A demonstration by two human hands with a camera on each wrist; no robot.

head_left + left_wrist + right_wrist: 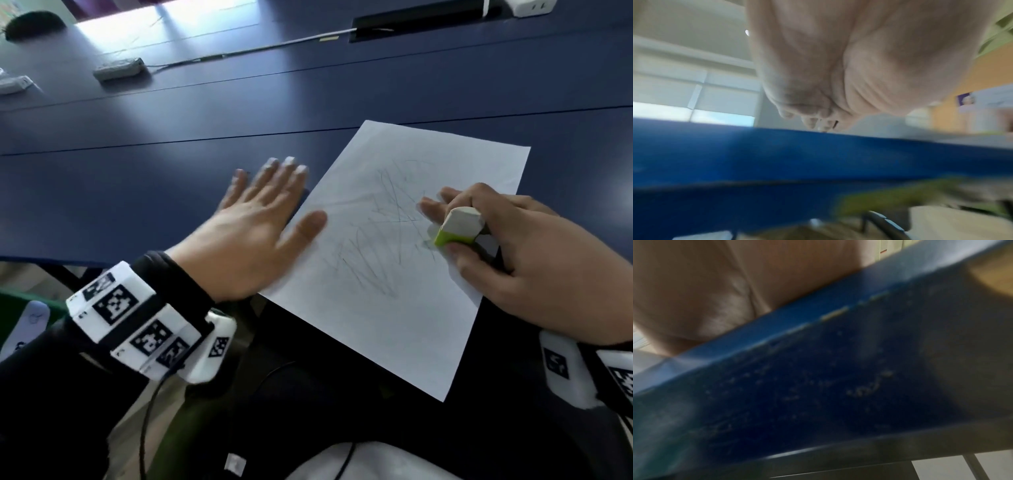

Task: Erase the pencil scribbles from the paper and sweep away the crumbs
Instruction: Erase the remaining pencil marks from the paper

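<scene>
The paper point(387, 260) is lying on the worktop point(171, 171), long axis running near-right to far-left, near corner overhanging; the left hand point(253, 233) is pressing flat; the right hand point(507, 253) is gripping the eraser point(459, 228) on scribbles point(383, 233).

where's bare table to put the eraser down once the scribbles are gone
Bare blue table lies beyond the paper's far edge, and left of the left hand, up to the power strip. It is crowded on the paper: the left hand on its left edge, the right hand with the eraser on its right side.
</scene>
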